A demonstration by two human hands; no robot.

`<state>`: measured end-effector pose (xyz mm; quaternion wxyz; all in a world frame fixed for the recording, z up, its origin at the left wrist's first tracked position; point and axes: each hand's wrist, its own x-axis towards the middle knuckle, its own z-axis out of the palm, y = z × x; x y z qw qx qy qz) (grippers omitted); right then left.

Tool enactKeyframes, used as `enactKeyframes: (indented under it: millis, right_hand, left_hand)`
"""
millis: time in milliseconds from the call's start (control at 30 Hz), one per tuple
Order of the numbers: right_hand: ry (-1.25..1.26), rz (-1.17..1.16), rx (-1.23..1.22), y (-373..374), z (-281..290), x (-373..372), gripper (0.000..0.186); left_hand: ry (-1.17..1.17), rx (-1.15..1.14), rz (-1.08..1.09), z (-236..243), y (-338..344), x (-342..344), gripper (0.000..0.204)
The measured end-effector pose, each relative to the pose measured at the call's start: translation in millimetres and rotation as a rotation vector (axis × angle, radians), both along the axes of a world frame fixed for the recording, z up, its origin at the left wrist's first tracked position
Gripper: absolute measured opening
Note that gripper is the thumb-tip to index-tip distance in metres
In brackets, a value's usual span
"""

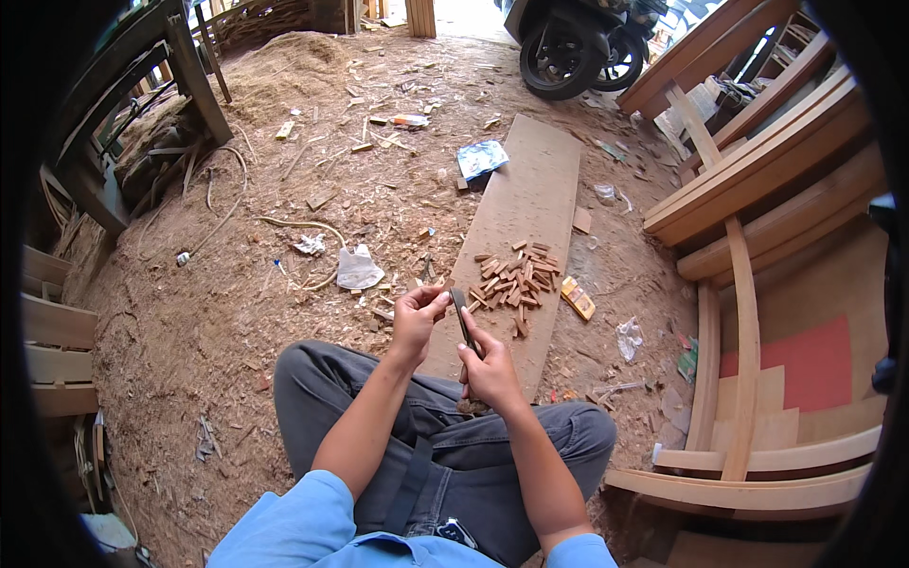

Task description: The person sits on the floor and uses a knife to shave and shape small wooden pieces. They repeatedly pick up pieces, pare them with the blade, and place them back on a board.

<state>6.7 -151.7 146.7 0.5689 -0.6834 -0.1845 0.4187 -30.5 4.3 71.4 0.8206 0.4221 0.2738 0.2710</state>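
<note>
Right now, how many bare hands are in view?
2: the left hand, its fingertips beside the upper end of the dark tool, and the right hand, gripping that tool. I see no others.

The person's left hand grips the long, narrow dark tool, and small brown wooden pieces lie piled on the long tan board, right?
Not quite: the head view shows the right hand gripping that dark tool, not the left hand; the wooden pieces do lie piled on the tan board.
</note>
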Motion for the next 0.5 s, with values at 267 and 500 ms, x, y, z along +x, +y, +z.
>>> enactKeyframes:
  millis: [267,500]
  right_hand:
    - [0.006,0.044,-0.029,-0.6,-3.2,1.8,0.058]
    - [0.035,-0.010,-0.056,3.5,-7.9,-0.7,0.058]
  left_hand:
    - [0.022,-0.037,0.024,-3.4,1.1,-0.3,0.009]
    - [-0.025,0.061,0.016,2.1,-3.3,-2.9,0.012]
